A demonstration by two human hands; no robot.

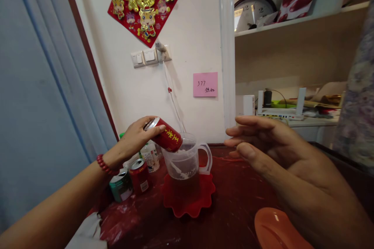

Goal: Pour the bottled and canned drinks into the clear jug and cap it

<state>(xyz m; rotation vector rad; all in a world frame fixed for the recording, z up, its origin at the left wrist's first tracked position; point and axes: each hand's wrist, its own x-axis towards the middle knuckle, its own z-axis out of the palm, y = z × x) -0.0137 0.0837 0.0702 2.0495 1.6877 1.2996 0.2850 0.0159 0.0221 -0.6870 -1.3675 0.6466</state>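
Observation:
My left hand is wrapped round a red drink can with yellow characters. The can is tilted, one end down at the rim of a clear plastic measuring jug. White marks run along the jug's wall, and its handle points right. Under the jug lies a red mat with a scalloped edge. To the right of the jug, my right hand hangs in the air with fingers apart, holding nothing. Whether liquid is leaving the can cannot be made out.
Left of the jug stand another red can, a green can and a patterned bottle. An orange plastic object lies at the front right. Behind are a white wall with a cable, and a shelf holding a router.

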